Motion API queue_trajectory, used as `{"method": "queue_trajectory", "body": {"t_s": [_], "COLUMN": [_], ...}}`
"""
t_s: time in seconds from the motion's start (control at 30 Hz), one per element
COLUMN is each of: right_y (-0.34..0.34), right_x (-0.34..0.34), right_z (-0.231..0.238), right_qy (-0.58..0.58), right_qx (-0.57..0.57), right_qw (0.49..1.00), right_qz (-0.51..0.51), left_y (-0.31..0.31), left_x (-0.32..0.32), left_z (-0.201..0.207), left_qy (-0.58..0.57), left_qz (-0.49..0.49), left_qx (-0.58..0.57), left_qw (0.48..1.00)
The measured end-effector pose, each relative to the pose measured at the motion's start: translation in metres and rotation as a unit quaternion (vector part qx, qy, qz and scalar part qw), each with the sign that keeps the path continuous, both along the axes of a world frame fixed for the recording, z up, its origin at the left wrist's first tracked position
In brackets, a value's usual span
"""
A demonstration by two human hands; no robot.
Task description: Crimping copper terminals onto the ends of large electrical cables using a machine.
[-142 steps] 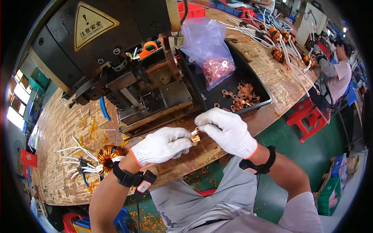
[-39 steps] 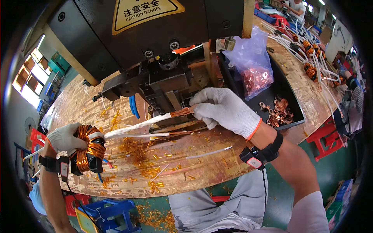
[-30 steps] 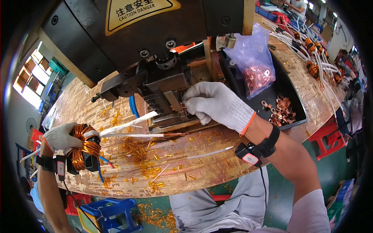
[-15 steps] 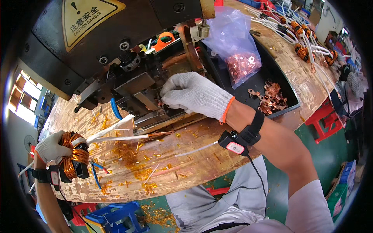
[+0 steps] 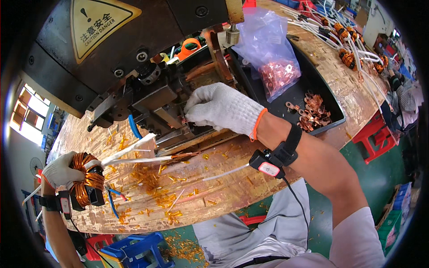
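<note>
My left hand (image 5: 62, 171), in a white knit glove, is closed around a copper-wound ring coil (image 5: 89, 178) with a black base, at the table's left edge. White-sleeved leads (image 5: 129, 151) run from the coil toward the machine; one ends in bare copper strands (image 5: 187, 154). My right hand (image 5: 221, 108), gloved too, pinches at the die (image 5: 167, 117) of a dark press machine (image 5: 147, 27). A small copper-coloured piece (image 5: 184, 120) shows at its fingertips, mostly hidden.
Right of the press, a black tray (image 5: 328, 109) holds loose copper ring lugs (image 5: 313, 111) and a plastic bag (image 5: 272, 58) of more. Amber sleeve scraps (image 5: 154, 181) litter the wooden table (image 5: 232, 178). Several finished coils (image 5: 348, 58) lie at the far right. Red stools (image 5: 375, 140) stand beyond.
The coil and my left hand have shifted very slightly to the right, its leads with them. My right hand stays at the die in nearly the same pinch.
</note>
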State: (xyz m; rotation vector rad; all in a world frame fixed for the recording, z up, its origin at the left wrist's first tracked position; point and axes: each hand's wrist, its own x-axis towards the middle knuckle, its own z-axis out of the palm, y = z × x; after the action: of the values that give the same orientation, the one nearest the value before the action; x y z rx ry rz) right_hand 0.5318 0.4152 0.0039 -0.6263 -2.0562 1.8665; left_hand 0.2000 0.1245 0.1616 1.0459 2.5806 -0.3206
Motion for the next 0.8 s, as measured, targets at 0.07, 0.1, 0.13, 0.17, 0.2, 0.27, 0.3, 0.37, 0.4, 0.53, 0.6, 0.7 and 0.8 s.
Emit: {"method": "queue_trajectory", "body": {"t_s": [0.07, 0.1, 0.13, 0.17, 0.2, 0.27, 0.3, 0.37, 0.4, 0.53, 0.6, 0.7, 0.8], "right_y": [0.002, 0.002, 0.001, 0.001, 0.001, 0.001, 0.001, 0.0, 0.001, 0.001, 0.001, 0.0, 0.0], "right_x": [-0.001, -0.001, -0.001, -0.001, -0.001, 0.0, 0.0, -0.001, -0.001, 0.002, 0.002, 0.001, 0.0], "right_z": [-0.001, 0.0, 0.001, 0.001, 0.002, 0.003, 0.003, 0.004, 0.003, 0.003, 0.004, 0.005, 0.005], "right_qy": [-0.006, -0.006, -0.01, -0.013, -0.012, -0.013, -0.012, -0.021, -0.02, -0.009, -0.008, -0.019, -0.022], "right_qx": [-0.004, -0.004, -0.004, -0.005, -0.005, -0.006, -0.006, -0.004, -0.004, -0.003, -0.004, -0.001, 0.009], "right_qw": [1.0, 1.0, 1.0, 1.0, 1.0, 1.0, 1.0, 1.0, 1.0, 1.0, 1.0, 1.0, 1.0], "right_qz": [0.007, 0.007, 0.006, 0.005, 0.006, 0.012, 0.012, 0.011, 0.011, 0.013, 0.011, 0.009, 0.013], "left_y": [0.002, 0.003, 0.004, 0.004, 0.003, 0.002, 0.002, 0.002, 0.003, 0.004, 0.006, 0.005, 0.001], "left_x": [0.002, 0.003, 0.004, 0.004, 0.004, 0.005, 0.006, 0.009, 0.01, 0.011, 0.014, 0.012, 0.003], "left_z": [0.001, 0.001, 0.001, 0.0, 0.0, 0.001, 0.001, 0.002, 0.002, 0.0, 0.0, 0.002, -0.001], "left_qy": [-0.003, 0.005, 0.014, 0.014, 0.022, 0.032, 0.031, 0.031, 0.032, 0.027, 0.03, 0.03, 0.019], "left_qz": [-0.001, -0.001, -0.001, -0.001, -0.001, -0.001, 0.0, 0.001, 0.004, 0.011, 0.011, 0.006, -0.001], "left_qx": [0.003, -0.004, -0.011, -0.011, -0.012, -0.014, -0.01, -0.005, -0.008, -0.001, -0.007, -0.009, -0.002], "left_qw": [1.0, 1.0, 1.0, 1.0, 1.0, 0.999, 0.999, 1.0, 0.999, 1.0, 0.999, 0.999, 1.0]}}
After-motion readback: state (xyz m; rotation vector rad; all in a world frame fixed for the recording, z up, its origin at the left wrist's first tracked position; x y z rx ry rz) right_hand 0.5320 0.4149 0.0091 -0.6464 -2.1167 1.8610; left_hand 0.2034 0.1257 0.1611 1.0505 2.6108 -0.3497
